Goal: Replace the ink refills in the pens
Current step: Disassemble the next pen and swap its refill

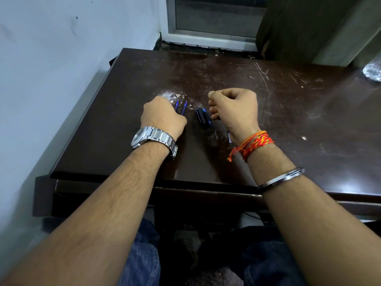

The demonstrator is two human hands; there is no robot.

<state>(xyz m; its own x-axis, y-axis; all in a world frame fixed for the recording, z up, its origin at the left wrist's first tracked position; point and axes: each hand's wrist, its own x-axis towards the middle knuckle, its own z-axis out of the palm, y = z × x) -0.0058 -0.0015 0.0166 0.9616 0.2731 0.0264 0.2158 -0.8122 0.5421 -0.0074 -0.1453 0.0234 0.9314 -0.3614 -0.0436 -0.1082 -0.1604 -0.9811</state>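
Dark scratched desk (288,120): the left hand (162,114) seems to pinch two thin, light, bendy refills (184,108). The right hand (237,112) has a curled grip; I cannot tell on what. Hold refills mid-length, gently.

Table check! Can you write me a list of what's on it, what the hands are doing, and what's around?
Surface: dark brown table, scratched, with white scuffs.
Job's things: two blue refills poking out past the left hand; dark blue pen parts between the hands.
Clutter: crumpled clear plastic at the far right edge.
Hands: left hand curled over the refills' near ends; right hand curled, contents hidden.
Cables: nothing seen.
Surroundings: wall, window, curtain.
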